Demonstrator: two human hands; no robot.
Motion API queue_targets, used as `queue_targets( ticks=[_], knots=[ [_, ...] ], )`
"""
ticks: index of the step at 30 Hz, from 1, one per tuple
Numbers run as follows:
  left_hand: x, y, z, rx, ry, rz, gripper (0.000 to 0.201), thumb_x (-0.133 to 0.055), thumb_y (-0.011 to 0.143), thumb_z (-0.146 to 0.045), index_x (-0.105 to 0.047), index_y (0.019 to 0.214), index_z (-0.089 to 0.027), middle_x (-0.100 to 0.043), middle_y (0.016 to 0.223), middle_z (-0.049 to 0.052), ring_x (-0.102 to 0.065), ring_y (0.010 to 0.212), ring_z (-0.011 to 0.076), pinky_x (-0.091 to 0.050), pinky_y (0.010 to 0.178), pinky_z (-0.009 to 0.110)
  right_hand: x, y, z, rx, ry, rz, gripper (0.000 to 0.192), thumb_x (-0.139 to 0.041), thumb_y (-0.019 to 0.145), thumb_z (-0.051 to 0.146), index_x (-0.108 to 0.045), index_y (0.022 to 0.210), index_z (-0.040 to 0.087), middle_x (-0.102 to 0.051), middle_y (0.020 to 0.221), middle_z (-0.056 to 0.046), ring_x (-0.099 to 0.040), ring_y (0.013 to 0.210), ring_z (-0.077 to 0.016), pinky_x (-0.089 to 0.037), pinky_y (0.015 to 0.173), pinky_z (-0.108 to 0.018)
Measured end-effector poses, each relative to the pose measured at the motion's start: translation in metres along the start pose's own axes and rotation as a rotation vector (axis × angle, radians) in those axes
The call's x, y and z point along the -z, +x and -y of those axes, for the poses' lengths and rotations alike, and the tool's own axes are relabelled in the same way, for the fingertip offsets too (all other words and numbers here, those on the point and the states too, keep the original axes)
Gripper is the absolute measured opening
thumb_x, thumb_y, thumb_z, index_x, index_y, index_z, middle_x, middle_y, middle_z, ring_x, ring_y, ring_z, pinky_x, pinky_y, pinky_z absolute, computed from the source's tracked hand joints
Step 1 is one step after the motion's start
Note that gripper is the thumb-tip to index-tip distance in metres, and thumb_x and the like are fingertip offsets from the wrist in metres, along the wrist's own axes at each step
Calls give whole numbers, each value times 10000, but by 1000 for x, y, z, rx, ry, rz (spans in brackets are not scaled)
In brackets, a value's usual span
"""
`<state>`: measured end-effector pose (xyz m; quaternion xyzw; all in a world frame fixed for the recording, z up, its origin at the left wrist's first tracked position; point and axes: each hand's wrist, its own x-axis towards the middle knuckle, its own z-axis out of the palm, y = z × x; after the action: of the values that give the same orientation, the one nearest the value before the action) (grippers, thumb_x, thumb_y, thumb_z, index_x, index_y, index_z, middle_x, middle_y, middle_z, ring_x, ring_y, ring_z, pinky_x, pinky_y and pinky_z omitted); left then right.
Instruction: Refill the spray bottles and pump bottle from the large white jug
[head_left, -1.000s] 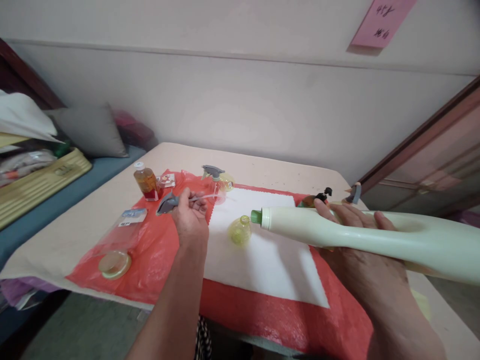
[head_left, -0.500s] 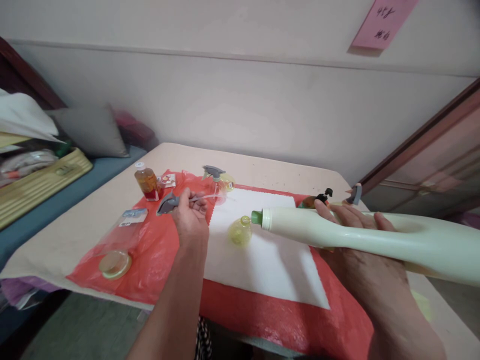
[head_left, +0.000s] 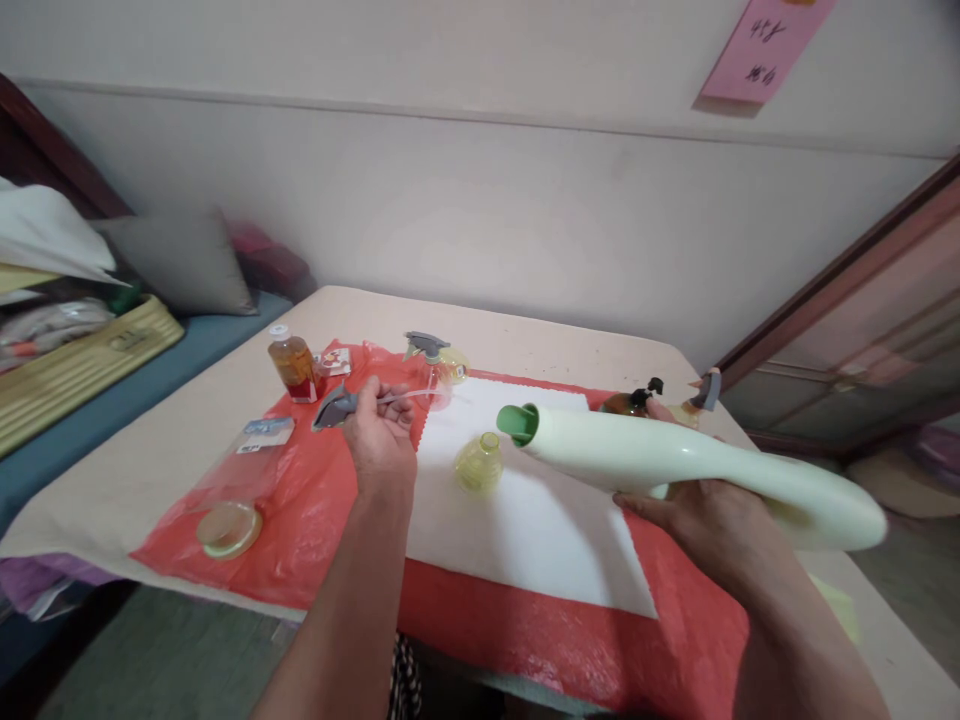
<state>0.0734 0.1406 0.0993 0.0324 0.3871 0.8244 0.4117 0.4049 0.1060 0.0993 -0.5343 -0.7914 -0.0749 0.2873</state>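
Your right hand [head_left: 697,515] grips the big pale-green bottle [head_left: 675,460] from below, held nearly level with its green spout [head_left: 517,424] just above and beside the small yellow bottle [head_left: 478,464] on the white cloth [head_left: 540,520]. Your left hand [head_left: 381,440] has its fingers closed on the grey sprayer head [head_left: 335,406]. You are at the pouring step; next, line the spout over the small mouth and tip gently.

Pale green jug [head_left: 675,462] in right hand [head_left: 701,520]; grey sprayer head [head_left: 335,406] in left hand [head_left: 381,440]
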Motion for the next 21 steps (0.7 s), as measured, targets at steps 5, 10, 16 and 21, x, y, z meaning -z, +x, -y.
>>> queue_targets(
  ticks=[5,10,16,21],
  knots=[
    [1,0,0,5,-2,6,179,-659,860,-285,-577,749,-170,-679,679,24,-575,520,79,-436,511,180,-19,3,-15,-466,346,-38,771,-888,609,506,-659,1278,199,-744,1158,-123,-656,1165,-393,-495,1043,-540],
    [0,-2,1,-1,2,25,183,-667,855,-294,-571,757,-173,-678,684,15,-571,520,77,-446,517,179,-70,9,-12,-896,956,-237,718,-947,459,410,-698,1097,194,-771,1036,-116,-709,969,-360,-580,877,-518],
    [-2,-2,0,7,21,11,198,-684,843,-298,-566,743,-175,-671,681,17,-569,501,77,-439,506,182,-122,25,0,-800,1203,-419,724,-833,586,401,-621,1245,189,-748,1179,-99,-687,1085,-274,-524,1054,-476],
    [-2,-1,1,13,39,21,188,-660,855,-284,-583,725,-172,-675,663,27,-569,497,77,-438,497,180,-127,20,4,-865,1053,-347,638,-844,623,427,-657,1171,160,-738,1162,-121,-644,1112,-302,-441,1103,-511]
  ],
)
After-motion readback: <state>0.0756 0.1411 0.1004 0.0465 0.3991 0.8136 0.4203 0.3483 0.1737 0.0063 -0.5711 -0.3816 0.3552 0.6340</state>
